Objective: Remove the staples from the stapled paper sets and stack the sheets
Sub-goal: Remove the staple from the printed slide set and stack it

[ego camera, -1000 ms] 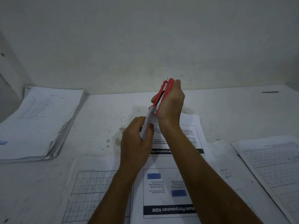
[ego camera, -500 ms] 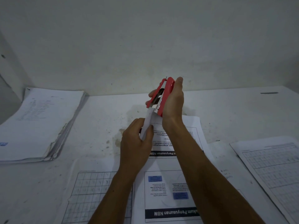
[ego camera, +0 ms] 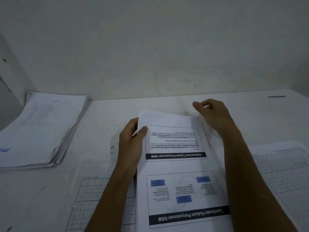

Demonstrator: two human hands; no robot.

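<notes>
1. We judge the staple is out of the paper set (ego camera: 175, 164), since the sheets lie flat; lifting the loose sheets onto the stack (ego camera: 40, 129), well off to the left of our fingers, looks next.
2. Our left hand (ego camera: 132, 143) grips the set's left edge, thumb on top, fingers beneath.
3. Our right hand (ego camera: 212, 114) hovers just beyond the set's far right corner, fingers loosely curled; we cannot tell whether they pinch anything.

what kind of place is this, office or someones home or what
Hard to say for sure; it looks like a plain paperwork desk, perhaps in an office or back room. A white table stands against a bare wall, with a thick stack of sheets, grid forms and a printed handout.
</notes>
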